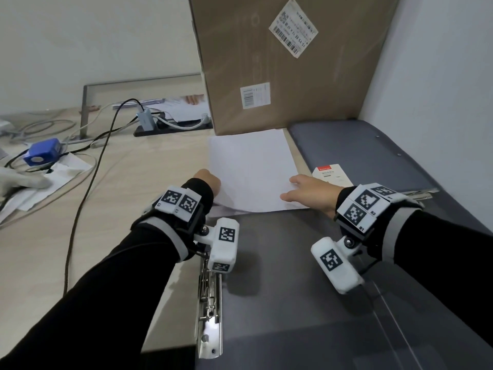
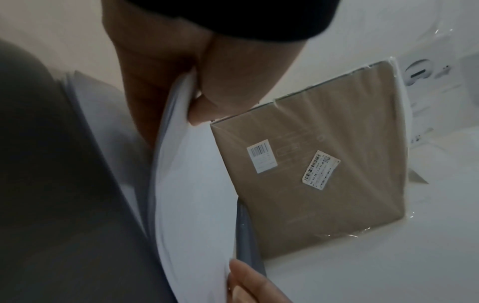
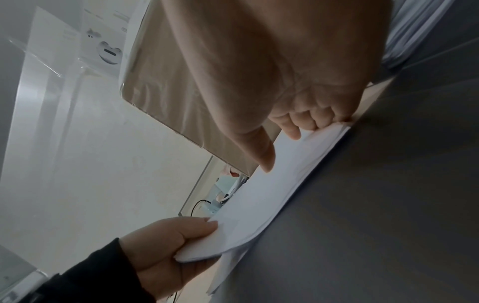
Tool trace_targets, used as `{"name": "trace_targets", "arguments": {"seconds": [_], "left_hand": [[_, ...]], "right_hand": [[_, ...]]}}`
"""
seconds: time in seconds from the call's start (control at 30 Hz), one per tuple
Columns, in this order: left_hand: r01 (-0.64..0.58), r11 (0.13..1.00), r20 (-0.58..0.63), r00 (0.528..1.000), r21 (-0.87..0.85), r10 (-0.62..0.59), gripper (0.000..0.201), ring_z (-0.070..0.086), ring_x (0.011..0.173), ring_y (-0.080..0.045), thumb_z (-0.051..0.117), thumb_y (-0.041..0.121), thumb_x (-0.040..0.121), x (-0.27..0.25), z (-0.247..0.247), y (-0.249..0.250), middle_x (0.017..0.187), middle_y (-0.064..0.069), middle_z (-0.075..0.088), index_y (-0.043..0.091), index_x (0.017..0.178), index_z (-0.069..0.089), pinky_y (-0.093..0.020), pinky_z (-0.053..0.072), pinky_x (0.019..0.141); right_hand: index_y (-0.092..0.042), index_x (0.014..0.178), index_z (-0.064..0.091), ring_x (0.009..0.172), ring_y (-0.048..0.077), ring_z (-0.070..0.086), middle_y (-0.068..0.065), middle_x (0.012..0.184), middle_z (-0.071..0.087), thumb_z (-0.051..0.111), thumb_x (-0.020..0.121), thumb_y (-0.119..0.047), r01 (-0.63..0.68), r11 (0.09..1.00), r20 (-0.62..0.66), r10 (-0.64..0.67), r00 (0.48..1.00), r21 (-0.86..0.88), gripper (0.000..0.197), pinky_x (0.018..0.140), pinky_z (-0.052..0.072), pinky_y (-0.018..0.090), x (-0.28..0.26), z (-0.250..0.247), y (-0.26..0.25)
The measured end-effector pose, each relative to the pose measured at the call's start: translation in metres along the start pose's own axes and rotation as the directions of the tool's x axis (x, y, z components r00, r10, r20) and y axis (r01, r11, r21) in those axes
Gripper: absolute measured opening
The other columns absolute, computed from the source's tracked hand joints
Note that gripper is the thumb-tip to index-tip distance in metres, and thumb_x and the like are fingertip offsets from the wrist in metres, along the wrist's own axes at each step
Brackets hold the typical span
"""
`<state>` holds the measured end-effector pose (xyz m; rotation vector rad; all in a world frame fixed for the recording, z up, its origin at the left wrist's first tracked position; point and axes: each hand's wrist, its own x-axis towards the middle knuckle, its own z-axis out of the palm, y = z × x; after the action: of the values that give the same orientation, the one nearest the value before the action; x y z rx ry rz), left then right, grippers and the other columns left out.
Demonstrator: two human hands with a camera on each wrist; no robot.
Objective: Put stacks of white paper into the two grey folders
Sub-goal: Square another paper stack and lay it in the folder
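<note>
At 12 o'clock, your left hand (image 1: 206, 182) and right hand (image 1: 309, 192) grip the paper stack (image 1: 253, 169); next, slide it onto the open folder (image 1: 306, 289).

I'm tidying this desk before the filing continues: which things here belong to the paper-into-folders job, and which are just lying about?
Part of the job:
- stack of white paper, gripped by left hand and right hand
- near grey folder with metal clip
- far grey folder

Lying about:
- cardboard box
- blue device
- cables
- loose papers
</note>
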<state>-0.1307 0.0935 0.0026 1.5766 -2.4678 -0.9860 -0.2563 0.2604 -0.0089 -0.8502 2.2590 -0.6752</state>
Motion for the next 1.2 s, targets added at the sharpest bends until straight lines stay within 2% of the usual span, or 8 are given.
{"name": "trace_targets", "arguments": {"seconds": [0.13,0.33,0.47,0.57,0.77,0.9,1.03,1.2], "left_hand": [[-0.049,0.950,-0.110,0.994,-0.308,0.015,0.034,0.056,0.112,-0.036,0.037,-0.003,0.091,-0.001,-0.008,-0.010,0.118,-0.024,0.059,-0.009,0.119,0.055,-0.027,0.035,0.078],[-0.147,0.769,-0.174,0.984,-0.622,0.047,0.040,0.055,0.103,-0.033,0.039,-0.005,0.090,-0.028,-0.035,-0.026,0.119,-0.021,0.056,-0.002,0.129,0.046,-0.039,0.045,0.090],[-0.167,0.585,-0.065,0.979,-0.793,0.191,0.038,0.058,0.087,-0.028,0.039,-0.004,0.094,-0.066,-0.041,-0.039,0.113,-0.016,0.056,0.001,0.131,0.043,-0.036,0.051,0.074],[-0.180,0.545,-0.012,0.955,-0.819,0.297,0.030,0.059,0.082,-0.025,0.041,-0.002,0.095,-0.095,-0.038,-0.045,0.112,-0.015,0.057,0.008,0.122,0.045,-0.038,0.050,0.074],[-0.236,0.586,0.000,0.928,-0.775,0.374,0.024,0.058,0.081,-0.021,0.046,-0.010,0.087,-0.127,-0.028,-0.044,0.094,-0.006,0.060,0.013,0.091,0.051,-0.033,0.049,0.074],[-0.230,0.493,-0.044,0.932,-0.839,0.360,0.027,0.062,0.088,-0.024,0.056,0.002,0.088,-0.140,-0.013,-0.030,0.103,-0.010,0.064,0.004,0.114,0.055,-0.034,0.051,0.077],[-0.190,0.509,-0.005,0.940,-0.840,0.342,0.018,0.064,0.101,-0.027,0.069,0.017,0.081,-0.144,0.017,-0.026,0.104,-0.008,0.069,0.014,0.099,0.067,-0.039,0.050,0.094],[-0.113,0.574,0.078,0.951,-0.811,0.298,0.013,0.065,0.104,-0.030,0.072,0.024,0.079,-0.141,0.026,-0.023,0.107,-0.009,0.069,0.020,0.090,0.066,-0.044,0.050,0.098]], "right_hand": [[-0.013,0.148,0.026,0.138,0.024,0.035,0.007,0.152,0.034,0.053,0.093,-0.029,0.038,0.999,-0.108,-0.036,0.993,0.015,0.064,0.105,0.029,0.027,-0.008,0.004,-0.004],[-0.012,0.147,0.026,0.132,0.024,0.042,0.007,0.147,0.038,0.065,0.086,-0.036,0.136,0.935,-0.319,-0.027,0.947,0.326,0.077,0.108,0.038,0.038,-0.027,-0.021,-0.022],[-0.007,0.131,0.050,0.087,0.016,0.066,0.004,0.106,0.067,0.064,0.088,-0.027,0.103,0.727,-0.127,-0.022,0.992,0.678,0.049,0.064,0.053,0.025,-0.062,-0.043,-0.033],[-0.008,0.107,0.062,0.067,0.015,0.073,0.002,0.081,0.076,0.051,0.095,-0.015,0.084,0.571,-0.023,-0.114,0.993,0.817,0.018,0.052,0.057,0.025,-0.086,-0.050,-0.030],[-0.008,0.119,0.058,0.091,0.020,0.067,0.009,0.112,0.066,0.047,0.096,-0.003,0.277,0.541,-0.213,-0.180,0.960,0.794,0.026,0.073,0.059,0.034,-0.129,-0.048,-0.011],[-0.006,0.120,0.059,0.092,0.019,0.067,0.009,0.111,0.067,0.057,0.090,-0.001,0.400,0.578,-0.367,-0.180,0.912,0.711,0.031,0.082,0.057,0.032,-0.152,-0.031,0.007],[0.001,0.117,0.061,0.094,0.024,0.065,0.014,0.113,0.066,0.064,0.079,0.009,0.362,0.572,-0.379,-0.095,0.921,0.736,0.039,0.094,0.051,0.038,-0.154,-0.005,0.028],[-0.003,0.113,0.064,0.108,0.033,0.063,0.019,0.120,0.065,0.067,0.078,0.005,0.320,0.553,-0.331,-0.084,0.940,0.769,0.036,0.102,0.045,0.046,-0.146,-0.003,0.034]]}}
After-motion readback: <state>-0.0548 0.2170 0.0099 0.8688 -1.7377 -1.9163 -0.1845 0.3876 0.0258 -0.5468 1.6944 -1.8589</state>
